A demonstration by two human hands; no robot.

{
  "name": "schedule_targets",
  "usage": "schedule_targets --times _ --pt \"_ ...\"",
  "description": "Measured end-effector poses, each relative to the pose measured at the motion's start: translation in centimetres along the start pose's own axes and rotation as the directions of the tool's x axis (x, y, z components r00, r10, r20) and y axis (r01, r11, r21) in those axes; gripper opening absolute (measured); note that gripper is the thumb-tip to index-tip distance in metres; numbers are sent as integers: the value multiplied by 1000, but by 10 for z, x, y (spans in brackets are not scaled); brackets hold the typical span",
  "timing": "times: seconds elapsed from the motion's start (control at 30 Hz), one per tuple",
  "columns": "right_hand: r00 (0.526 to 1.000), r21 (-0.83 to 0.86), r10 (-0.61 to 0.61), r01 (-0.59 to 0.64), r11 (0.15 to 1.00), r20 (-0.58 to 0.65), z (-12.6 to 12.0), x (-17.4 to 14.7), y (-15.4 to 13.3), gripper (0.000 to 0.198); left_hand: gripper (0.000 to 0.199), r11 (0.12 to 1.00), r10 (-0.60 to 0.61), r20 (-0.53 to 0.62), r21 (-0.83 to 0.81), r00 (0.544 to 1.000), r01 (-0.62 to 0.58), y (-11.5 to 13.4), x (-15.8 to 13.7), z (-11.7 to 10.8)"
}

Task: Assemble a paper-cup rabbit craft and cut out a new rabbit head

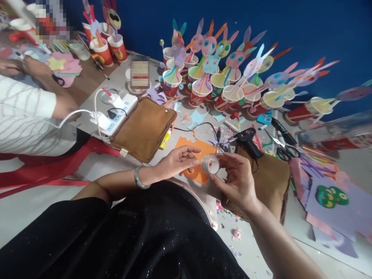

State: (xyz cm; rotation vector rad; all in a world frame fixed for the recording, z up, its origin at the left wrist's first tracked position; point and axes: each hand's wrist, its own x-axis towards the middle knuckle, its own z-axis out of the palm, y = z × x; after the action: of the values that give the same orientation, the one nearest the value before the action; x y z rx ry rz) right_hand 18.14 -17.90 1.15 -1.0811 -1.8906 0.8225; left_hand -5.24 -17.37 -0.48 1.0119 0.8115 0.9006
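Note:
A small roll of clear tape (205, 166) is pinched between the thumb and fingers of my right hand (240, 176), its round opening turned partly toward me. Just left of the roll is my left hand (178, 161), fingers loosely curled with a gap between forefinger and thumb; nothing shows in it. Whether its fingertips touch the tape I cannot tell. Under both hands lies a sheet of orange paper (186, 145) with cut edges. Behind my right hand a black glue gun (247, 140) rests on a brown cushion (271, 176).
Red paper cups (200, 93) with paper rabbit heads line the blue wall. A brown pouch (142, 128) and a white power strip (123, 112) lie to the left, near a co-worker's sleeve (26, 100). Scissors (281, 147) and purple paper (340, 201) are at right.

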Motion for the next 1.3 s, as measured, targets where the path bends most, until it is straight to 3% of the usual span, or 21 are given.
schedule_targets --times 0.2,0.43,0.63,0.83,0.9,1.0,1.13,1.2,1.3 --pt "997 -110 -46 52 993 57 -4 -12 1 66 47 996 83 -34 37 996 -81 -1 9 2" --pt "999 -185 -26 30 982 26 -2 -14 -4 69 35 936 276 -76 249 958 -250 -10 5 5" --pt "1000 -73 21 -20 997 16 2 -14 -2 66 26 831 445 -52 396 894 -390 -7 6 5" --pt "998 -198 -20 9 980 -52 2 -17 -2 64 16 618 646 59 544 761 -567 -3 2 5" --pt "996 -240 -15 -5 971 -83 -1 -15 2 59 12 562 671 73 599 738 -570 -4 1 4" --pt "989 -258 29 -67 964 -147 -10 -7 13 61 26 492 600 130 718 790 -492 -9 3 0" --pt "976 -260 75 -128 957 -204 -22 4 26 67 44 164 279 361 895 890 -414 -22 10 -5" --pt "986 -295 72 -114 949 -151 -26 11 28 65 57 22 133 400 913 907 -407 -29 10 -6" --pt "996 -394 81 -65 917 22 -27 20 29 55 68 -74 71 417 908 906 -412 -34 2 -7"
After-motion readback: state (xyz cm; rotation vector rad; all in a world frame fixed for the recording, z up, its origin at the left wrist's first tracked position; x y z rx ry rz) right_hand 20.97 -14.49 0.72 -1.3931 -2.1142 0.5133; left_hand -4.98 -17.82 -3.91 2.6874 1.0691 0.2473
